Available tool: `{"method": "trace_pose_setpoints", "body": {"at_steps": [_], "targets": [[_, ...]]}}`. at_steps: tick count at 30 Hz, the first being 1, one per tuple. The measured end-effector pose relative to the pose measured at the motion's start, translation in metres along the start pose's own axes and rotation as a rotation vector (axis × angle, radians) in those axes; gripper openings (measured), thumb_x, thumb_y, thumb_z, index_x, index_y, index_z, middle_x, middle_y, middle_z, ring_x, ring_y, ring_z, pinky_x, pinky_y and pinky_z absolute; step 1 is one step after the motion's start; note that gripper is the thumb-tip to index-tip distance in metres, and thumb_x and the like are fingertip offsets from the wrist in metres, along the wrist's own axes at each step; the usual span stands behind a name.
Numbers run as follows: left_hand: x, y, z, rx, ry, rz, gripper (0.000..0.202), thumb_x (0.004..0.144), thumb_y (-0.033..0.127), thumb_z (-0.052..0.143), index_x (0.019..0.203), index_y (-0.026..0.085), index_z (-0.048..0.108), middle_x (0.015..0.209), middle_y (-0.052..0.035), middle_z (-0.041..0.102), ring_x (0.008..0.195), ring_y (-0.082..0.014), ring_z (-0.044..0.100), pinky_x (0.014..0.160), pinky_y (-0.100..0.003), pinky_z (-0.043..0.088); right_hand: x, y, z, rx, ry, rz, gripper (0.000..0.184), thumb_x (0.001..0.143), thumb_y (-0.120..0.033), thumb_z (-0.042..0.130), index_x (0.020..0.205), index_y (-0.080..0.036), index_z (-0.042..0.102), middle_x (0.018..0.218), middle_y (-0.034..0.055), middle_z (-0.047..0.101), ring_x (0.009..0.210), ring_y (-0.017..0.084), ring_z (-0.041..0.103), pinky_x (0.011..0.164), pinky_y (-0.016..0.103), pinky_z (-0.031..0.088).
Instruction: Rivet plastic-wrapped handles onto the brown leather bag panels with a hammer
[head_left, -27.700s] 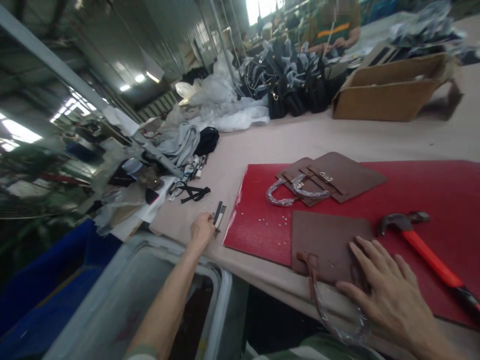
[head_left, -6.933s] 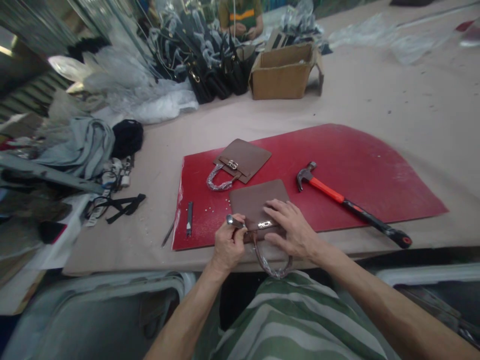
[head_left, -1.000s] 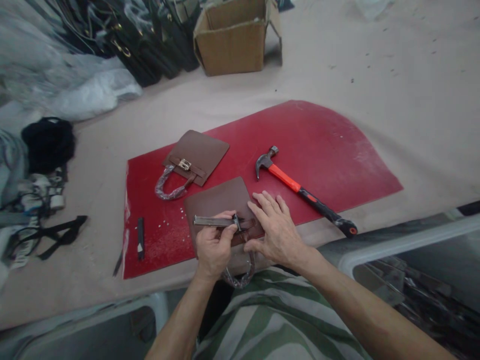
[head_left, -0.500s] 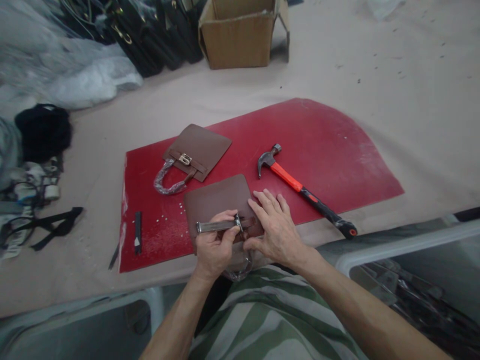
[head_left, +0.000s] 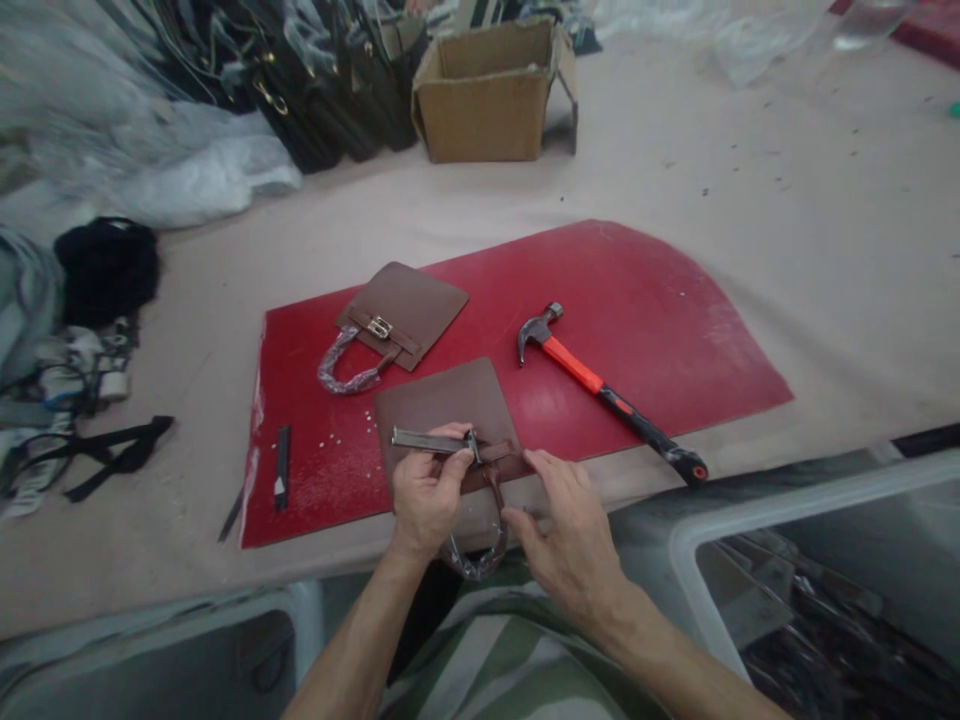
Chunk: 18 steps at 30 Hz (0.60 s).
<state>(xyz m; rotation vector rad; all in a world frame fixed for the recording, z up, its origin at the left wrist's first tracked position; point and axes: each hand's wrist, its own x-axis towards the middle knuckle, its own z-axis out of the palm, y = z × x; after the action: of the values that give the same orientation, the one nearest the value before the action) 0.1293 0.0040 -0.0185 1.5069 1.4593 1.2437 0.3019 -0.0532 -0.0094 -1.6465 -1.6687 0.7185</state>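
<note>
My left hand (head_left: pixel 429 497) is closed around a metal punch-like tool (head_left: pixel 420 440), which lies nearly flat, its crosswise end over the strap of a brown leather bag panel (head_left: pixel 442 395). That panel's handle (head_left: pixel 499 510), partly wrapped in clear plastic, hangs over the table's front edge. My right hand (head_left: pixel 570 515) has its fingers apart at the panel's right edge, by the strap end; whether it touches is hard to tell. Beyond lies a second brown panel (head_left: pixel 420 300) with a buckle and wrapped handle. A claw hammer (head_left: pixel 577 370) with an orange and black grip rests to the right.
A red mat (head_left: pixel 637 310) lies under the panels and hammer. At its left are a dark narrow bar (head_left: pixel 282 468) and small white bits. An open cardboard box (head_left: pixel 480 120), black bags (head_left: pixel 300 110) and plastic wrapping stand behind. A bin (head_left: pixel 690 560) is at front right.
My right hand has drawn back to the right and lower, uncovering the strap end and handle. My left hand keeps its hold on the metal tool. The whole view has tilted up slightly.
</note>
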Motion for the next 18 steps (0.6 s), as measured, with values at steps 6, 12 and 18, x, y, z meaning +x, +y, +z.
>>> {"method": "trace_pose_setpoints", "body": {"at_steps": [6, 12, 18], "targets": [[-0.003, 0.001, -0.004, -0.053, 0.015, -0.022, 0.014, 0.087, 0.028, 0.066, 0.096, 0.017, 0.070, 0.105, -0.0099, 0.076, 0.096, -0.0214, 0.073, 0.085, -0.032, 0.060, -0.011, -0.017, 0.011, 0.770, 0.111, 0.590, 0.049, 0.078, -0.043, 0.070, 0.120, -0.022, 0.055, 0.126, 0.0126, 0.063, 0.112, 0.029, 0.065, 0.096, 0.049, 0.055], [-0.009, -0.002, -0.011, -0.190, 0.029, -0.117, 0.020, 0.087, 0.033, 0.068, 0.097, 0.016, 0.070, 0.104, -0.0104, 0.075, 0.091, -0.0200, 0.074, 0.076, -0.027, 0.061, -0.002, -0.031, 0.011, 1.224, 0.204, 0.863, 0.053, 0.061, -0.032, 0.087, 0.105, -0.022, 0.059, 0.106, 0.0042, 0.065, 0.094, 0.020, 0.068, 0.082, 0.035, 0.058], [-0.011, -0.009, -0.017, -0.389, 0.052, -0.207, 0.025, 0.086, 0.038, 0.071, 0.100, 0.016, 0.069, 0.106, -0.0103, 0.075, 0.092, -0.0214, 0.074, 0.077, -0.030, 0.061, 0.012, -0.035, 0.006, 1.142, 0.074, 0.776, 0.053, 0.059, -0.034, 0.090, 0.102, -0.017, 0.065, 0.087, 0.0006, 0.065, 0.070, 0.013, 0.059, 0.053, 0.022, 0.043]]}}
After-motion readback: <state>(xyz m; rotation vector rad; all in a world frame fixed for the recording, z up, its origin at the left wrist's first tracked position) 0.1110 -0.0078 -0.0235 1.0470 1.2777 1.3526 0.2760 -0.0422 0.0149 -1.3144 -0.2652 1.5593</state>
